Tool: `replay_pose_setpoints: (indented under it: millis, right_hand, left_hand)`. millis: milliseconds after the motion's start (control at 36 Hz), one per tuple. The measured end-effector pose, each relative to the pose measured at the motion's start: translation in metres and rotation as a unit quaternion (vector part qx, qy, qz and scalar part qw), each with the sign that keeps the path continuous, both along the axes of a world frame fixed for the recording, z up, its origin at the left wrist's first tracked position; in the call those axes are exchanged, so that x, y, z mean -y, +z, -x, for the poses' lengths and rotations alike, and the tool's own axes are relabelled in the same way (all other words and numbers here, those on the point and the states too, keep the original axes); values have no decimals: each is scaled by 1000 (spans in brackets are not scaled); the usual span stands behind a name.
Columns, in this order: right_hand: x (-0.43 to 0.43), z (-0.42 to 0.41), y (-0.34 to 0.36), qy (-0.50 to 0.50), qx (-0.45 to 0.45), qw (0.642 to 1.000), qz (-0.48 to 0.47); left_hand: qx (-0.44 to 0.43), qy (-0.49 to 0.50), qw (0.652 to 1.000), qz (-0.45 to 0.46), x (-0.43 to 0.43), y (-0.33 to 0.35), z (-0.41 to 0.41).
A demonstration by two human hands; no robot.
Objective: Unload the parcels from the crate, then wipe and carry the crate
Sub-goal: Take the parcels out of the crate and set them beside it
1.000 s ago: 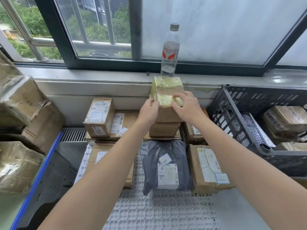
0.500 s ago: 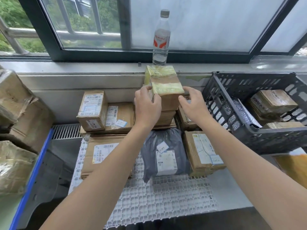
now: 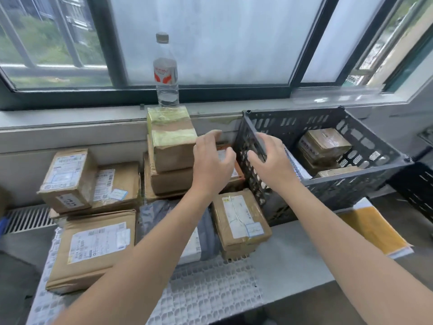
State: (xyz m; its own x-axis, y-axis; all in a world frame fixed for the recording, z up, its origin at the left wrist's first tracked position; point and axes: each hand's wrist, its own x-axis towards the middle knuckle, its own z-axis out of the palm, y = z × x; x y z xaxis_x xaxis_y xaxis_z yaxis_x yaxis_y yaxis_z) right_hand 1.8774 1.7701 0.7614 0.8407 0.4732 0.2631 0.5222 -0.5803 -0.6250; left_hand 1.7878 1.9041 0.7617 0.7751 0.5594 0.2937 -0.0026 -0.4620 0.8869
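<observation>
- Well, both hands hang in the air holding nothing: the left hand (image 3: 212, 165) and the right hand (image 3: 271, 166) have their fingers spread and loosely bent, with a narrow gap between them.
- Just past the right fingertips stands the left wall of the one dark crate (image 3: 293, 111). Whether they touch it I cannot tell. Its top is open.
- Just left of the left fingers is the right edge of the green-taped box (image 3: 172, 141), which tops a stack against the wall.
- Right of the right fingers, inside the crate, I count three brown parcels (image 3: 324, 144) and one pale flat parcel (image 3: 295, 165) by the left wall.
- Below and left of the fingers lie unloaded goods: one grey bag (image 3: 206, 231) and at least six cardboard boxes (image 3: 93, 247).
- Beyond the fingers, one bottle (image 3: 166, 71) stands on the sill.
</observation>
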Motion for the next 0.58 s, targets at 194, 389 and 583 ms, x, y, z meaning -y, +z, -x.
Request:
replay_pose_setpoints:
  millis: [194,389,583]
  right_hand:
    - [82,-68,-3,1,-5,1000,-10]
    - [158,-143,-7,7,-23,999,25]
    - [196,-197,-13,19,-59,994,84]
  left_hand:
    - [-7,-8,1000,-4,81,12,-69]
    - [-57,0,998,21,159,16,-135]
    - [-122,4,991,62,200,7,-176]
